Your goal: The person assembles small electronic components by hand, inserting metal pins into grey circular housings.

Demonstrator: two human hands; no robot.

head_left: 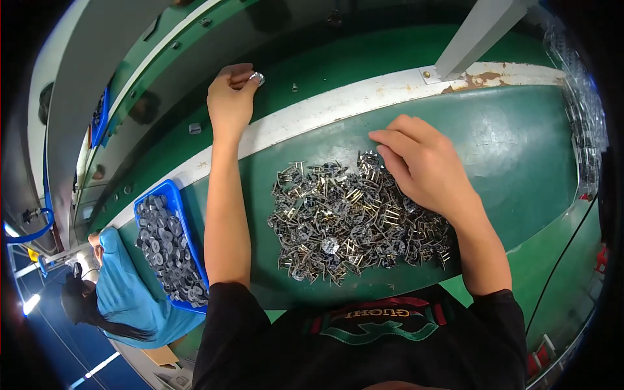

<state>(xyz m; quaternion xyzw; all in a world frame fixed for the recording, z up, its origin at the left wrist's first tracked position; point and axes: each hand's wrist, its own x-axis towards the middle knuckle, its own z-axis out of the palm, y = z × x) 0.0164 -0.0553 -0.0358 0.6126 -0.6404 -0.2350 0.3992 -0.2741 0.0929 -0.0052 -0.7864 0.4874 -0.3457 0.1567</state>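
Note:
My left hand (231, 94) reaches over the dark green belt beyond the white rail. Its fingers are closed on a small round silvery part (257, 78), pinched at the fingertips. My right hand (426, 162) hovers at the far right edge of a heaped pile of small metal-pinned parts (338, 218) on the green work table (513, 143). The thumb and index finger point left with a gap between them, and nothing shows in them. The pile mixes shiny prongs with dark and clear round pieces. The right hand's other fingertips are partly hidden.
A blue bin (188, 240) full of grey round parts stands left of my left forearm. The white rail (364, 97) runs behind the table, with a grey post (478, 39) on it. A person in blue (133, 286) sits at the left. Clear plastic trays (582, 117) stack at the right.

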